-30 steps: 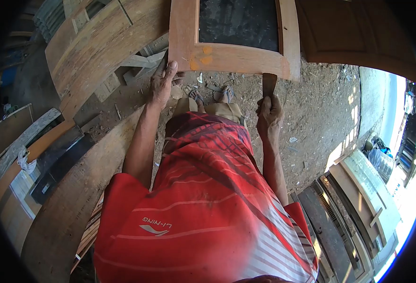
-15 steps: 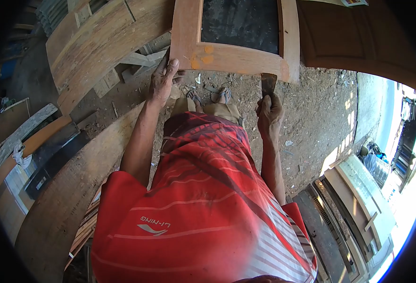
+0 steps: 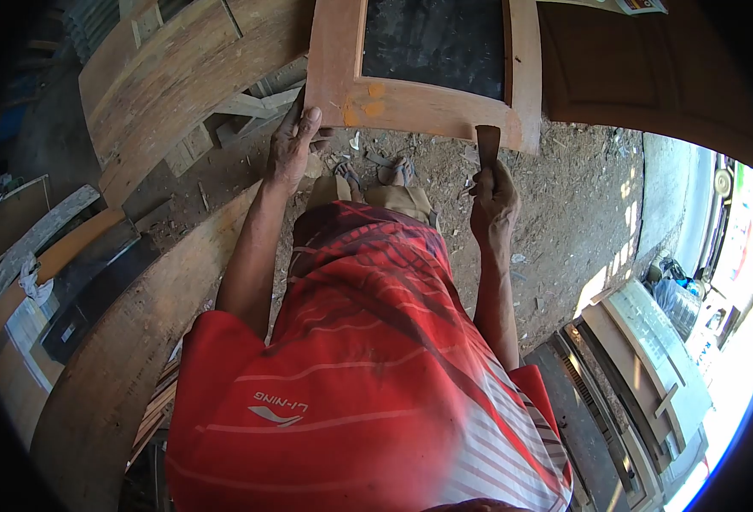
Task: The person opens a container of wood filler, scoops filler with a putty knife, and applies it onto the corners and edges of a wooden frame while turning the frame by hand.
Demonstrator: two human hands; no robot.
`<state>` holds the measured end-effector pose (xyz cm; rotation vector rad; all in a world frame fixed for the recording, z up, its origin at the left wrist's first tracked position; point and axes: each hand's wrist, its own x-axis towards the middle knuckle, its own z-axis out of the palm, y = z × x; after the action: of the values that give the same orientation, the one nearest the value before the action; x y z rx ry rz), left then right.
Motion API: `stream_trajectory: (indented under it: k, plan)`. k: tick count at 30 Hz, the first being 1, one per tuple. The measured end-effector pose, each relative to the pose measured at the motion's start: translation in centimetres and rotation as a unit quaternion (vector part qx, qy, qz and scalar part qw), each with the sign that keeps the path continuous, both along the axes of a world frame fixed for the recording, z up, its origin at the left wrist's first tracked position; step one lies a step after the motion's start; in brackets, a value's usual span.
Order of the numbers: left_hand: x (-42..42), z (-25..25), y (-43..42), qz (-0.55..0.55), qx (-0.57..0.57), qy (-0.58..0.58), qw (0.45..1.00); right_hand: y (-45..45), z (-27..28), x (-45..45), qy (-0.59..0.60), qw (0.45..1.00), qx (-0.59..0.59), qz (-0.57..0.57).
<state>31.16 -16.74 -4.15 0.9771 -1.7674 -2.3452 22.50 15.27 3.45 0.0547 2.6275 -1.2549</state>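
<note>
A wooden frame with a dark inset panel lies before me, and orange filler-like patches mark its near left corner. My right hand is closed around a putty knife, its wide dark blade up against the frame's near edge towards the right corner. At the near left corner, my left hand is closed with its thumb up beside the frame. A dark flat piece sticks up from its fingers; its kind is not clear, and the fingers are partly hidden.
Wooden boards stand on the left, and a long curved plank runs close by my left arm. A brown panelled door lies at upper right. Stacked panels sit at lower right. Debris litters the dirt floor.
The putty knife has turned, its blade now seen narrower, and my right hand has shifted slightly right. My left hand stays at the frame's corner. The view has shifted slightly.
</note>
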Motion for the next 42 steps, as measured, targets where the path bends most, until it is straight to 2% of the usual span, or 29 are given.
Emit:
stream_trajectory:
  k: [2,4,7,10,13,16,19,22,26,30,34,42]
  plan:
    - [-0.1,0.2,0.1,0.002,-0.002,0.006,1.000,0.7,-0.6,-0.4,0.069,0.992,0.089,0.059]
    - [0.0,0.0,0.1,0.003,-0.003,0.010,1.000,-0.5,1.9,-0.5,0.110,0.977,0.143,0.116]
    - [0.0,-0.3,0.0,0.000,-0.001,0.012,1.000,-0.3,1.8,-0.2,0.117,0.955,0.220,0.159]
    - [-0.1,0.0,0.0,-0.002,0.002,0.018,1.000,0.1,2.9,-0.3,0.175,0.892,0.338,0.246]
    - [0.0,0.0,0.0,-0.003,-0.001,0.021,1.000,-1.0,6.1,-1.4,0.106,0.891,0.350,0.268]
    - [-0.1,0.1,0.2,-0.002,-0.004,0.024,1.000,-0.9,5.0,-2.4,0.114,0.887,0.357,0.269]
    - [-0.1,0.4,0.2,0.007,-0.006,0.028,1.000,-0.7,6.5,-2.7,0.088,0.886,0.355,0.286]
    - [-0.3,0.1,0.2,-0.005,-0.002,0.028,1.000,-1.1,5.9,-3.0,0.135,0.906,0.305,0.260]
    - [0.0,-0.6,0.0,-0.008,-0.005,0.029,1.000,-0.8,3.5,-2.6,0.111,0.913,0.304,0.249]
    - [-0.1,-0.1,0.0,-0.005,0.005,0.027,1.000,-1.7,5.5,-2.1,0.096,0.919,0.262,0.277]
    - [0.0,-0.6,0.0,-0.004,0.002,0.023,1.000,-3.0,3.0,-1.2,0.152,0.909,0.239,0.307]
    - [-0.2,-0.3,0.0,-0.005,-0.012,0.015,1.000,-3.1,3.4,-1.0,0.087,0.924,0.253,0.274]
